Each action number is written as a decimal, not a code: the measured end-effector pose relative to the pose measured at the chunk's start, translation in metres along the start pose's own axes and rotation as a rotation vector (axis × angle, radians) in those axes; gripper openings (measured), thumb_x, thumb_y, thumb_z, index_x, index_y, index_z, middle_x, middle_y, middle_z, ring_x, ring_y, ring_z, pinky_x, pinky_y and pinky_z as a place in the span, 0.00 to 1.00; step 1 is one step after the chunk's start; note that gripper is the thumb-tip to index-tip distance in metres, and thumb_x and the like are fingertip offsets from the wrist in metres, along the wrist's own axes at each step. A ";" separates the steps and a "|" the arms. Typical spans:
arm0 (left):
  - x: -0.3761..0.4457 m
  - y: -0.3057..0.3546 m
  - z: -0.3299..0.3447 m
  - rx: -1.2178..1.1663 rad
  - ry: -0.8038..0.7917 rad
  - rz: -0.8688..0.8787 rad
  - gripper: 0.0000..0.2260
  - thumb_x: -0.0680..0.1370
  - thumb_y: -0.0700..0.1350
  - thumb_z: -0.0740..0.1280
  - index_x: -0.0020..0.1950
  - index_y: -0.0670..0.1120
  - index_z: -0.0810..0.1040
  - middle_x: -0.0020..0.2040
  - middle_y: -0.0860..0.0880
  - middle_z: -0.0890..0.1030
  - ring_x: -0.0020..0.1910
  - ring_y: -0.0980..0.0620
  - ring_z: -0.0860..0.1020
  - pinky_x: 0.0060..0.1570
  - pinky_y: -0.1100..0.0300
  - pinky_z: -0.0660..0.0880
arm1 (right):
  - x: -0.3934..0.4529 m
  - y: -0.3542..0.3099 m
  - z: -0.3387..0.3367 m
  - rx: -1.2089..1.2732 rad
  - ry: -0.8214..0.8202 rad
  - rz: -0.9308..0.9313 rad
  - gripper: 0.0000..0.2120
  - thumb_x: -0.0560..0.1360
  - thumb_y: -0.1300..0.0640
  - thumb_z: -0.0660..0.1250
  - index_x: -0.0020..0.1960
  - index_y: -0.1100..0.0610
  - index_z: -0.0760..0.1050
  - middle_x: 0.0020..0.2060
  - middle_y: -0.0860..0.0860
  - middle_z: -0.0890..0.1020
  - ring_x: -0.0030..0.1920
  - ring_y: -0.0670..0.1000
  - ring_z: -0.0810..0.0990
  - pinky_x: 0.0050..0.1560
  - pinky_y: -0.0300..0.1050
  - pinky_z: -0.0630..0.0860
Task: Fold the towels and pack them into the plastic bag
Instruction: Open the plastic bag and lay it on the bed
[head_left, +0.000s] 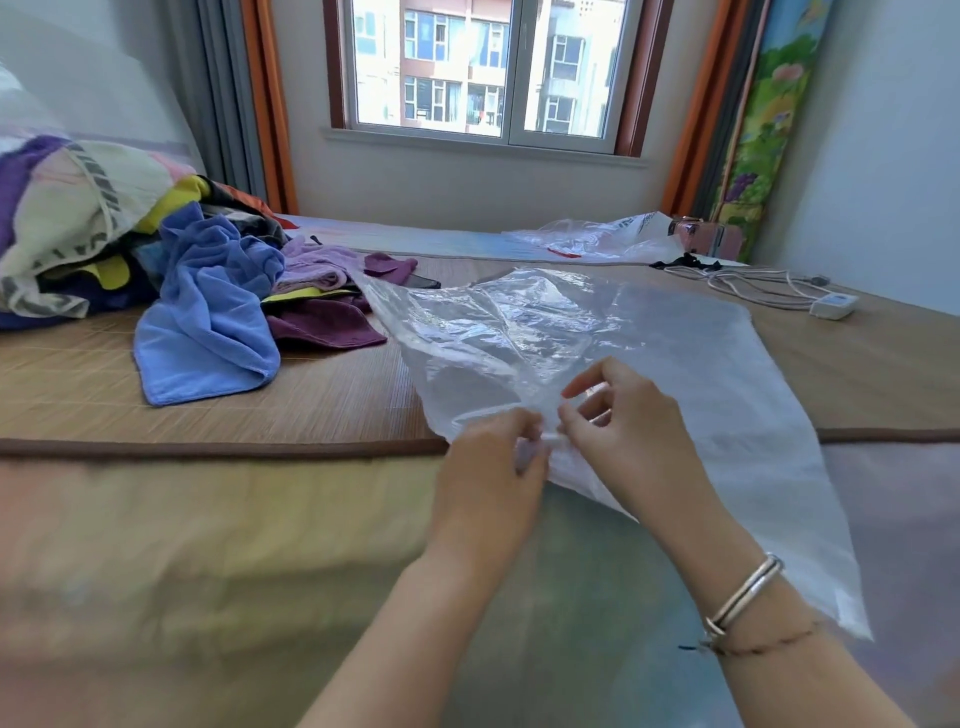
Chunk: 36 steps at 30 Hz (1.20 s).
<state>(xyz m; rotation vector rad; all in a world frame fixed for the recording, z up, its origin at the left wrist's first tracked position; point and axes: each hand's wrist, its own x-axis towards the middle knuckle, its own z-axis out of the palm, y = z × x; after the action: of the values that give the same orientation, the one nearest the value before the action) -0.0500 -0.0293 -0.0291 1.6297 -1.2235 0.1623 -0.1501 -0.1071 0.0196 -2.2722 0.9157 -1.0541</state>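
A large clear plastic bag (649, 358) lies spread over the bamboo mat (234, 405) in the middle of the bed. My left hand (493, 467) and my right hand (618, 421) pinch its near edge side by side, fingertips almost touching. A crumpled blue towel (208, 322) lies to the left. Beside it are a dark purple towel (327, 327) and a lilac towel (317, 270), all unfolded.
A heap of mixed laundry (78, 228) sits at the far left. A second plastic bag (597, 239) lies near the window. A white cable with a control box (831, 306) lies at the right. A pink case (701, 236) stands in the corner.
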 end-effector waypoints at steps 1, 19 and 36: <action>0.002 -0.004 -0.001 -0.011 0.005 -0.018 0.13 0.74 0.46 0.68 0.59 0.48 0.79 0.48 0.54 0.83 0.52 0.52 0.78 0.53 0.56 0.73 | -0.002 0.000 0.001 -0.047 -0.054 0.004 0.09 0.71 0.55 0.70 0.47 0.48 0.71 0.35 0.43 0.80 0.43 0.49 0.80 0.47 0.48 0.78; 0.026 -0.018 -0.019 0.366 -0.295 -0.120 0.33 0.78 0.59 0.61 0.73 0.70 0.41 0.58 0.56 0.74 0.64 0.48 0.70 0.68 0.38 0.60 | 0.013 0.005 -0.043 -0.201 0.229 -0.122 0.07 0.75 0.59 0.63 0.38 0.58 0.69 0.30 0.52 0.77 0.29 0.51 0.79 0.33 0.42 0.72; 0.058 0.033 -0.016 -0.028 -0.481 -0.435 0.23 0.81 0.62 0.51 0.75 0.58 0.63 0.74 0.52 0.67 0.73 0.48 0.64 0.70 0.54 0.59 | 0.065 -0.047 -0.038 0.041 -0.203 0.016 0.05 0.80 0.61 0.55 0.44 0.57 0.64 0.39 0.59 0.79 0.35 0.62 0.82 0.36 0.58 0.82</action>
<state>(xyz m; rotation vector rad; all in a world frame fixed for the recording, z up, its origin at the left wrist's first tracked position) -0.0410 -0.0509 0.0358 1.9320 -1.1721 -0.5447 -0.1311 -0.1286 0.1035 -2.2841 0.8199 -0.8098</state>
